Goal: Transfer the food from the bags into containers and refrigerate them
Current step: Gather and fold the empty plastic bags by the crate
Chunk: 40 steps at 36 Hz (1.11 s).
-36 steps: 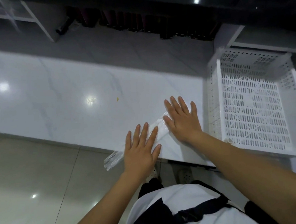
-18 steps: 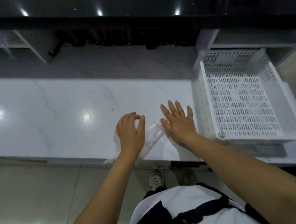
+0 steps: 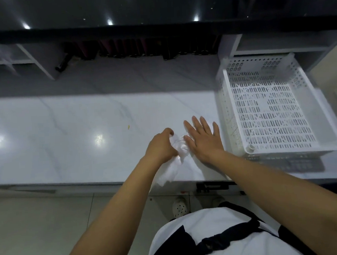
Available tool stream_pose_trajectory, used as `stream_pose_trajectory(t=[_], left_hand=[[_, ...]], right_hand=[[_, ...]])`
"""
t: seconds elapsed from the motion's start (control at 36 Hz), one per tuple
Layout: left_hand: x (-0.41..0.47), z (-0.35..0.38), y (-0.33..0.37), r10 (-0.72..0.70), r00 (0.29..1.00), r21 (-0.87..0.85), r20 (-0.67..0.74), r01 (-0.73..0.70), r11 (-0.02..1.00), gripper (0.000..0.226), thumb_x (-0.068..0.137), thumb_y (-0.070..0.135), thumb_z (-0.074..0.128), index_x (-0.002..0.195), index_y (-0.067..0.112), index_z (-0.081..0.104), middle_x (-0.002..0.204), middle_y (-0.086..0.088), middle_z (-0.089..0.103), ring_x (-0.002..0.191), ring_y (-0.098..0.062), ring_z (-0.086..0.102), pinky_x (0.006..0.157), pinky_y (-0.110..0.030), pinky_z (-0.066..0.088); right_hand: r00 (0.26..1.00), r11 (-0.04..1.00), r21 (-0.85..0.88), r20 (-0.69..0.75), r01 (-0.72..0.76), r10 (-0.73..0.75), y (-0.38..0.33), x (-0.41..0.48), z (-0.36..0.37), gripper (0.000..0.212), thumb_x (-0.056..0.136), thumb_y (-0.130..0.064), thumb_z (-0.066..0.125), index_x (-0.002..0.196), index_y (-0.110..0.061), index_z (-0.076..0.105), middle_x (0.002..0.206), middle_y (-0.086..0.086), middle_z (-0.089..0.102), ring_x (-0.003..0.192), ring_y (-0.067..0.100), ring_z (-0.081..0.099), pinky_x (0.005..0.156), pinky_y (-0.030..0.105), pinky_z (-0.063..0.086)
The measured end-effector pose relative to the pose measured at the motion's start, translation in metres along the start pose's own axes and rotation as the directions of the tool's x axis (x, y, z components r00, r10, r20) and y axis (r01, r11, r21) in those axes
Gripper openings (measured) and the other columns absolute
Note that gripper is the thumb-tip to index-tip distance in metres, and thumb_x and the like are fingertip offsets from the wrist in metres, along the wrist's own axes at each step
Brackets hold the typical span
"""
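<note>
A crumpled clear plastic bag [image 3: 179,147] lies on the white marble counter [image 3: 65,133] near its front edge, one end trailing over the edge. My left hand [image 3: 161,146] has its fingers curled round the bag and bunches it up. Just to the right, my right hand [image 3: 203,140] lies flat with straight fingers on the counter, its thumb side touching the bag. No food or container shows in this view.
A white perforated plastic crate [image 3: 269,105] stands on the counter at the right, nothing in it. A shelf recess with dark bottles [image 3: 139,50] runs along the back. A small yellow crumb [image 3: 128,126] lies on the counter. Tiled floor is below.
My left hand went from flat on the bag to curled round it, gathering the bag toward the right hand. The right hand stayed flat. The view shifted so the crate sits further right.
</note>
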<state>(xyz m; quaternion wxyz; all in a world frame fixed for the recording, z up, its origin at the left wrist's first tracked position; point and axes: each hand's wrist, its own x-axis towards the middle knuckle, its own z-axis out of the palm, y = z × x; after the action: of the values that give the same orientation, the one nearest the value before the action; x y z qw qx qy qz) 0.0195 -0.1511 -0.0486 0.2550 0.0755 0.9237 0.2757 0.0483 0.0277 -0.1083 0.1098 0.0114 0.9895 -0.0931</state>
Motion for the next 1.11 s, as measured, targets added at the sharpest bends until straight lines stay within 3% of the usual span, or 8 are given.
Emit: stream_pose_trajectory(t=[0.14, 0.25, 0.36, 0.5, 0.67, 0.92, 1.03, 1.11], left_hand=[[0.013, -0.01, 0.01, -0.023, 0.999, 0.038, 0.042, 0.021, 0.999, 0.058, 0.079, 0.015, 0.077, 0.13, 0.023, 0.052, 0.122, -0.002, 0.061, 0.094, -0.019, 0.055, 0.071, -0.028, 0.043], [0.01, -0.028, 0.013, -0.01, 0.988, -0.198, 0.154, 0.041, 0.979, 0.054, 0.08, 0.012, 0.076, 0.127, 0.027, 0.054, 0.109, -0.003, 0.064, 0.093, -0.022, 0.062, 0.073, -0.031, 0.051], [-0.012, -0.049, 0.018, 0.089, 0.971, -0.572, 0.22, 0.054, 0.818, 0.049, 0.083, 0.005, 0.075, 0.122, 0.031, 0.059, 0.085, -0.003, 0.07, 0.076, -0.02, 0.07, 0.067, -0.029, 0.054], [-0.042, -0.059, 0.048, 0.258, 0.957, -0.827, 0.129, -0.04, 0.56, 0.046, 0.081, 0.005, 0.079, 0.118, 0.028, 0.066, 0.088, -0.004, 0.07, 0.083, -0.024, 0.071, 0.07, -0.031, 0.057], [-0.056, -0.036, 0.109, 0.366, 0.93, -0.912, -0.002, -0.152, 0.382, 0.041, 0.077, 0.005, 0.081, 0.112, 0.022, 0.068, 0.088, -0.006, 0.07, 0.083, -0.025, 0.072, 0.067, -0.029, 0.057], [-0.049, 0.019, 0.19, 0.496, 0.864, -0.872, -0.09, -0.309, 0.38, 0.038, 0.077, 0.011, 0.085, 0.108, 0.028, 0.07, 0.083, -0.002, 0.069, 0.083, -0.018, 0.071, 0.075, -0.025, 0.056], [-0.048, 0.035, 0.217, 0.566, 0.823, -0.706, -0.052, -0.431, 0.562, 0.059, 0.074, 0.034, 0.087, 0.123, 0.05, 0.058, 0.121, 0.017, 0.063, 0.109, 0.0, 0.06, 0.087, -0.024, 0.05], [-0.05, 0.047, 0.24, 0.62, 0.77, -0.683, 0.149, -0.373, 0.628, 0.079, 0.074, 0.038, 0.087, 0.135, 0.059, 0.042, 0.135, 0.011, 0.056, 0.124, -0.009, 0.056, 0.101, -0.037, 0.049]], right_hand=[[0.998, 0.998, 0.032, 0.029, -0.055, 0.054, -0.011, 0.003, -0.005, 0.061, 0.101, -0.06, 0.006, 0.157, -0.039, -0.008, 0.167, -0.004, -0.017, 0.151, 0.021, -0.022, 0.116, 0.055, -0.017], [0.996, 0.959, 0.269, 0.008, -0.091, 0.092, -0.018, 0.001, -0.025, 0.052, 0.105, -0.05, 0.018, 0.156, -0.037, 0.022, 0.169, 0.0, 0.001, 0.155, 0.021, -0.007, 0.12, 0.055, -0.009], [0.981, 0.706, 0.707, -0.111, -0.035, 0.161, -0.017, -0.027, -0.06, 0.04, 0.107, -0.042, 0.033, 0.137, -0.033, 0.058, 0.165, -0.005, 0.022, 0.152, 0.016, 0.016, 0.123, 0.05, 0.012], [0.996, 0.496, 0.866, -0.082, 0.062, 0.018, -0.009, -0.089, -0.105, 0.04, 0.086, -0.074, 0.038, 0.124, -0.065, 0.05, 0.141, -0.046, 0.035, 0.146, -0.007, 0.016, 0.123, 0.05, 0.012], [0.987, 0.297, 0.952, -0.117, 0.079, 0.112, 0.0, -0.134, -0.144, 0.039, 0.082, -0.052, 0.07, 0.118, -0.037, 0.069, 0.118, -0.008, 0.073, 0.114, 0.012, 0.066, 0.096, 0.041, 0.05], [0.893, 0.142, 0.99, -0.047, -0.019, 0.448, 0.065, -0.173, -0.176, 0.018, 0.095, -0.016, 0.064, 0.108, -0.016, 0.077, 0.106, 0.001, 0.078, 0.102, 0.014, 0.072, 0.082, 0.021, 0.056], [0.863, 0.08, 0.997, -0.029, -0.013, 0.504, 0.109, -0.192, -0.18, 0.016, 0.088, -0.021, 0.069, 0.1, -0.021, 0.08, 0.103, 0.003, 0.078, 0.1, 0.017, 0.073, 0.082, 0.022, 0.057], [0.855, 0.001, 0.999, -0.034, 0.04, 0.517, 0.148, -0.211, -0.182, 0.024, 0.081, -0.028, 0.072, 0.103, -0.019, 0.08, 0.105, 0.007, 0.077, 0.103, 0.022, 0.073, 0.086, 0.028, 0.058]])
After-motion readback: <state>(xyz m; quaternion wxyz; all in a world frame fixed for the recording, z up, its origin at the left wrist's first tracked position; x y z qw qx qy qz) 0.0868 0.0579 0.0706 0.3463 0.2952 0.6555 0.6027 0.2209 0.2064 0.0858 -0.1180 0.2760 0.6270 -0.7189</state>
